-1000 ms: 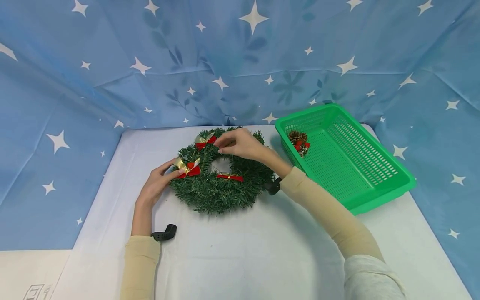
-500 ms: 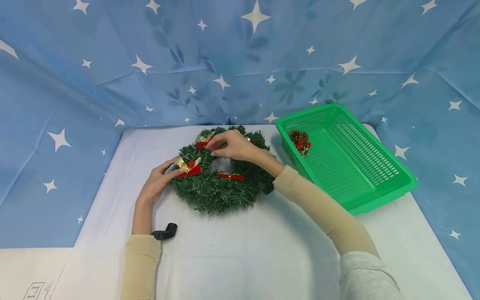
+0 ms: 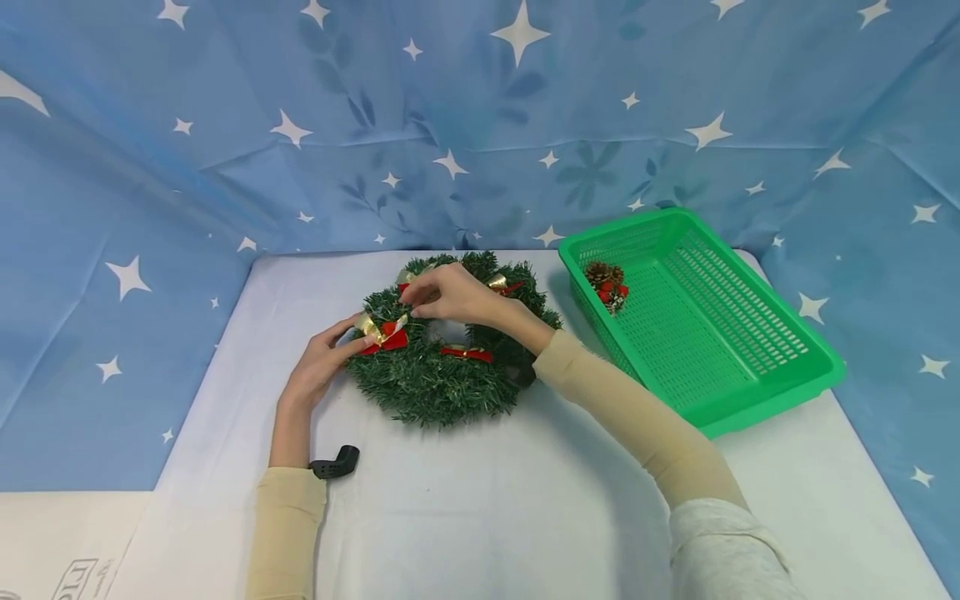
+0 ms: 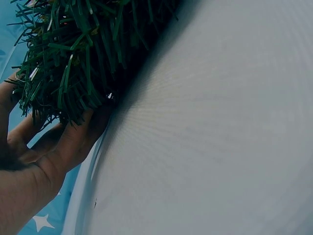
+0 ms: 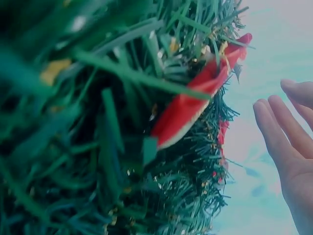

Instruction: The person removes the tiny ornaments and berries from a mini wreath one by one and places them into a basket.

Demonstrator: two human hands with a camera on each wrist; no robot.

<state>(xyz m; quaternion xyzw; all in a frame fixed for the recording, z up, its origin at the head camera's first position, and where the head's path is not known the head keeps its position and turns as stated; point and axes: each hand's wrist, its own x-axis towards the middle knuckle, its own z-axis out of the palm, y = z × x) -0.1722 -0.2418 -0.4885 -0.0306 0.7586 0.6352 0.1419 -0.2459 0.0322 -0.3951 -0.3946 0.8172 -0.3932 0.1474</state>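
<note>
While a blue star-printed cloth (image 3: 480, 125) hangs behind everything, the white-covered desk (image 3: 487, 500) carries a green plastic basket (image 3: 795, 392) on its right side, well apart from the hands, with a pine-cone ornament (image 3: 609, 287) lying in its far left corner. Left of the basket, the green wreath (image 3: 442, 387) lies flat near the middle of the desk, set with red-and-gold bows. It looks light and springy, its bristly needles soft and yielding, so a sure hold would probably be on the ring's body rather than on the bows, which seem delicate and easily pulled askew. The left hand (image 3: 318, 367) rests at the wreath's left rim, fingers loosely extended against the foliage beside one bow (image 3: 382, 332); the left wrist view shows the palm cupped under the needles without clamping them. The right hand (image 3: 450, 296) hovers over the wreath's far side with its fingertips bunched at another bow (image 3: 408, 279); whether it actually pinches it cannot be told. A small black piece (image 3: 336, 462) lies near the left forearm.
</note>
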